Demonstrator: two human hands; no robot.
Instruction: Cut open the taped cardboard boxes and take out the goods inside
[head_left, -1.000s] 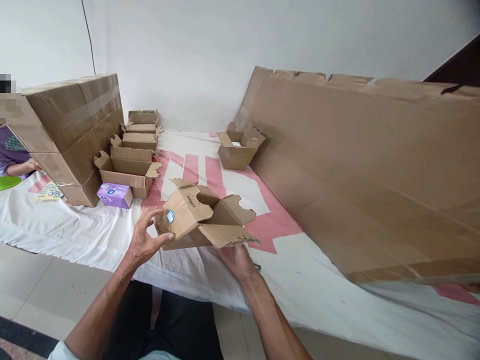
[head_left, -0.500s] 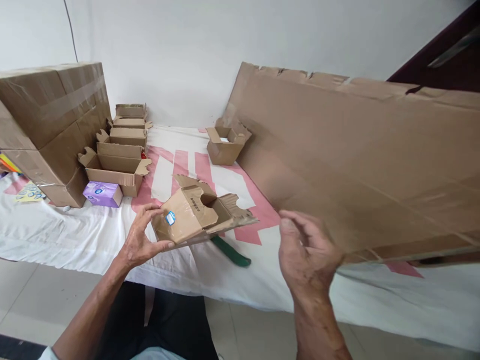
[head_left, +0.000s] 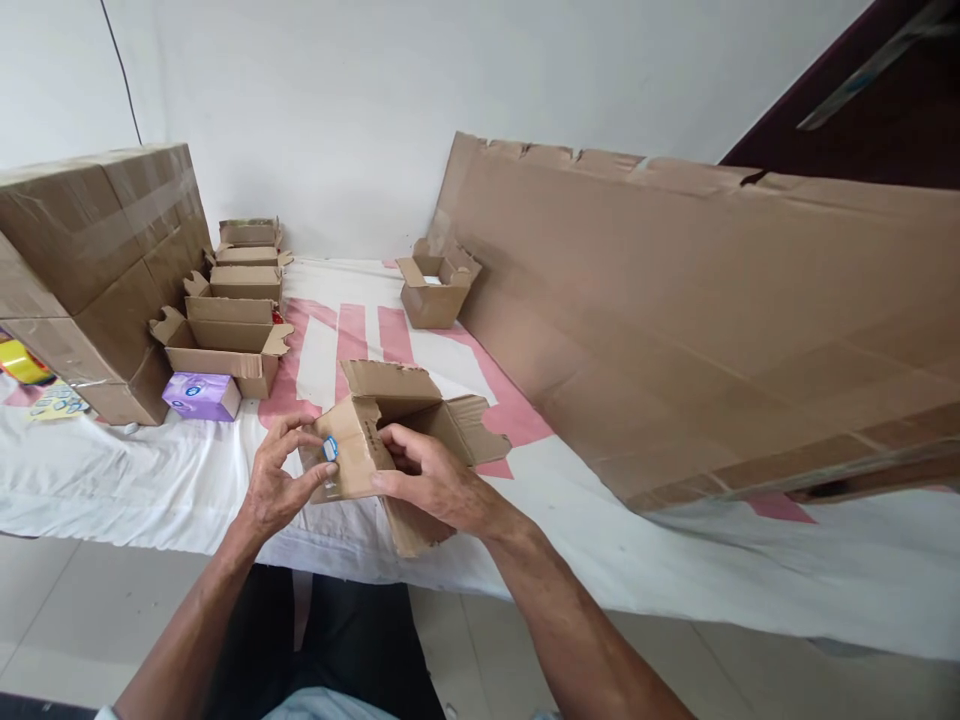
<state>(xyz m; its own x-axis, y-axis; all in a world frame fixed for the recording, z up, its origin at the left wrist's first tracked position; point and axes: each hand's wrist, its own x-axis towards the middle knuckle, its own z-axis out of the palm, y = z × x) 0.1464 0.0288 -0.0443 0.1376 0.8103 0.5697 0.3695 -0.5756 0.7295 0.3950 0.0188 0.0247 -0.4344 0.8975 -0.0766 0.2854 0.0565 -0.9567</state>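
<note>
An open cardboard box (head_left: pixel 349 440) lies tipped on its side near the table's front edge, its flaps spread and its opening facing right. A small blue-and-white sticker (head_left: pixel 330 448) is on its near face. My left hand (head_left: pixel 277 480) holds the box's left end, with thumb and fingertips close around the sticker. My right hand (head_left: pixel 435 480) grips the wall at the opening, fingers inside and thumb on the outer face. The inside of the box is partly hidden by my right hand.
Several open cardboard boxes (head_left: pixel 225 335) stand in a row at left, beside a purple tissue box (head_left: pixel 201 397) and stacked taped cartons (head_left: pixel 112 260). Another open box (head_left: pixel 435 300) stands farther back. A large cardboard sheet (head_left: pixel 675 320) leans at right. Yellow tape (head_left: pixel 24 362) lies far left.
My right hand has moved left from the cardboard sheet and taken hold of the box's edge. The box has turned and its flaps have swung wider. The green cucumber-like object is now hidden.
</note>
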